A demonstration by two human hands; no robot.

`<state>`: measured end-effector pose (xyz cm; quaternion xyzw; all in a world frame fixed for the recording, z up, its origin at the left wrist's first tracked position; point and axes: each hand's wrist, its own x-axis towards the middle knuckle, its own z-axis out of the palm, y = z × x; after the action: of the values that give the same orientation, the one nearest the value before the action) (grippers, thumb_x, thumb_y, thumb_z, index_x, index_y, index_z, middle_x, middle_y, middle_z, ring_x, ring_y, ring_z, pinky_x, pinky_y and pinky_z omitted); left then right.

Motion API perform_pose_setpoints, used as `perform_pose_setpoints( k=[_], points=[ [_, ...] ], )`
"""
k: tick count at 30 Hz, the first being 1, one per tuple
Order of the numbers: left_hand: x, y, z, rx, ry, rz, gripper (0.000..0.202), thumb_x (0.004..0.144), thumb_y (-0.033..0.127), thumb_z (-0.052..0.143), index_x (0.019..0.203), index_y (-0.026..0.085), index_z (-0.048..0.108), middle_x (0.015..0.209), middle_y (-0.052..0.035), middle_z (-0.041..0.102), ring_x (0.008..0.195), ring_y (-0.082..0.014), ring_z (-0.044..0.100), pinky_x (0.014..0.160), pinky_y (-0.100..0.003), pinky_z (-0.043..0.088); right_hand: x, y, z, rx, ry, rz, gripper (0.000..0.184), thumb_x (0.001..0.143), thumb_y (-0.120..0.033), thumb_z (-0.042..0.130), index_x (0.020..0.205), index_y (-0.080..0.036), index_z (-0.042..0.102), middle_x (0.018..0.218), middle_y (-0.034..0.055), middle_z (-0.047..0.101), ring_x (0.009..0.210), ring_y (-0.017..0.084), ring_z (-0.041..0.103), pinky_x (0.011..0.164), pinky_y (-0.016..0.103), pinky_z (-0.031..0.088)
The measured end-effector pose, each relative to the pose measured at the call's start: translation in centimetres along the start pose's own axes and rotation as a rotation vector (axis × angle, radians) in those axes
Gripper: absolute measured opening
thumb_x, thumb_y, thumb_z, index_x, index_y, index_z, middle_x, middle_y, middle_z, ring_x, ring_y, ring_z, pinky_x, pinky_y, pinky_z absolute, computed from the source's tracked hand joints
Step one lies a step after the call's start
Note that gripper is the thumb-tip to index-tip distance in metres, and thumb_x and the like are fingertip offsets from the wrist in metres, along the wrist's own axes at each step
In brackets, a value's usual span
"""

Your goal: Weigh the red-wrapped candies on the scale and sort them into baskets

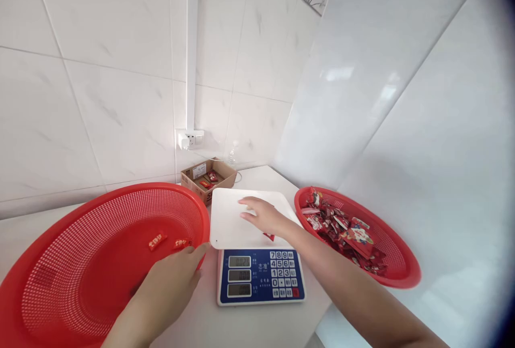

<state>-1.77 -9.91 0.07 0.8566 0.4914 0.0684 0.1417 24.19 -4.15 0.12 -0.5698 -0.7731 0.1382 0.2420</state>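
My left hand [171,283] is at the right rim of a large red plastic basket [116,198], its fingers closed around the rim. Two small red wrapped packets [156,241] with pale lettering lie on the basket floor. My right hand [261,215] hovers above the white tray [225,224] of a digital scale [263,278], thumb and fingers apart and nothing visible between them. Partly hidden beneath my right wrist, a red packet [269,237] lies on the tray. The scale has a blue panel with keys and lit displays; the top one appears to read 0.025.
A second red basket [402,262], holding a pile of red packets [358,241], stands at the right by the wall. Behind the scale sits an open cardboard box [229,179] with a few red packets. A plug [184,141] is in the wall socket. A white table [189,321] bears everything.
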Motion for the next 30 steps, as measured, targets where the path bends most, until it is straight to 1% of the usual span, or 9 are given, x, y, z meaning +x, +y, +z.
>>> perform_pose_setpoints(
  k=[4,9,12,15,18,21,25,28,30],
  points=[
    [0.0,0.0,0.0,0.027,0.017,0.02,0.042,0.088,0.016,0.035,0.122,0.027,0.057,0.117,-0.0099,0.067,0.102,-0.0251,0.066,0.09,-0.043,0.046,-3.9,3.3,-3.0,-0.081,-0.069,0.127,0.046,0.08,-0.028,0.06,0.125,-0.021,0.058,0.132,0.0104,0.055,0.121,0.025,0.051,0.103,0.041,0.038],
    [0.0,0.1,-0.1,0.097,0.016,0.035,0.043,0.089,0.016,0.033,0.123,0.025,0.057,0.116,-0.0102,0.068,0.102,-0.0259,0.066,0.087,-0.041,0.049,-6.2,3.2,-3.9,-0.099,-0.141,0.227,0.058,0.075,-0.04,0.065,0.13,-0.024,0.054,0.134,0.0081,0.053,0.123,0.027,0.048,0.104,0.04,0.036],
    [0.0,0.1,-0.1,0.086,0.008,0.03,0.043,0.089,0.018,0.033,0.125,0.025,0.055,0.117,-0.0102,0.067,0.104,-0.0263,0.065,0.088,-0.042,0.048,-5.8,2.6,-3.0,-0.111,-0.168,0.247,0.052,0.073,-0.034,0.066,0.124,-0.023,0.059,0.131,0.009,0.053,0.116,0.026,0.053,0.1,0.037,0.04],
    [0.0,0.1,-0.1,0.062,0.014,0.03,0.044,0.089,0.017,0.033,0.127,0.027,0.054,0.117,-0.0098,0.067,0.105,-0.0255,0.064,0.091,-0.044,0.047,-5.0,2.0,-1.7,-0.133,-0.17,0.231,0.033,0.076,-0.021,0.059,0.108,-0.022,0.067,0.123,0.009,0.056,0.103,0.023,0.059,0.093,0.036,0.044],
    [0.0,-0.1,0.1,0.043,0.022,0.032,0.044,0.091,0.019,0.03,0.127,0.027,0.054,0.119,-0.0099,0.067,0.107,-0.0261,0.064,0.092,-0.047,0.046,-4.4,1.7,-0.5,-0.152,-0.129,0.201,0.026,0.074,-0.011,0.055,0.093,-0.02,0.069,0.111,0.0088,0.059,0.093,0.021,0.061,0.089,0.034,0.045],
    [0.0,-0.1,0.1,0.034,0.005,0.019,0.045,0.091,0.018,0.03,0.128,0.027,0.053,0.117,-0.0108,0.067,0.106,-0.0261,0.064,0.091,-0.047,0.047,-4.0,1.6,0.0,-0.137,-0.076,0.2,0.023,0.072,-0.008,0.057,0.087,-0.02,0.069,0.107,0.0089,0.06,0.092,0.021,0.06,0.086,0.035,0.046],
    [0.1,0.1,0.0,0.026,-0.01,0.015,0.045,0.091,0.015,0.031,0.128,0.026,0.053,0.113,-0.0099,0.069,0.102,-0.0242,0.066,0.091,-0.044,0.047,-3.4,1.0,-0.7,-0.084,-0.05,0.198,0.023,0.068,-0.004,0.057,0.081,-0.018,0.069,0.097,0.0079,0.063,0.089,0.02,0.06,0.084,0.033,0.046],
    [0.0,0.2,-0.2,0.06,-0.001,0.022,0.045,0.09,0.014,0.031,0.127,0.026,0.054,0.112,-0.0098,0.069,0.097,-0.0246,0.068,0.087,-0.043,0.049,-2.1,-0.7,-0.8,0.011,0.006,0.124,0.019,0.07,-0.006,0.058,0.08,-0.018,0.069,0.087,0.0057,0.064,0.09,0.02,0.06,0.083,0.032,0.046],
    [0.0,0.4,-0.2,0.102,-0.001,0.017,0.046,0.09,0.013,0.032,0.129,0.025,0.053,0.111,-0.011,0.069,0.092,-0.0248,0.069,0.083,-0.04,0.051,-0.8,-2.6,-0.1,0.131,0.049,0.063,0.018,0.072,-0.011,0.061,0.085,-0.019,0.07,0.091,0.0053,0.064,0.092,0.018,0.06,0.085,0.031,0.047]
  ],
)
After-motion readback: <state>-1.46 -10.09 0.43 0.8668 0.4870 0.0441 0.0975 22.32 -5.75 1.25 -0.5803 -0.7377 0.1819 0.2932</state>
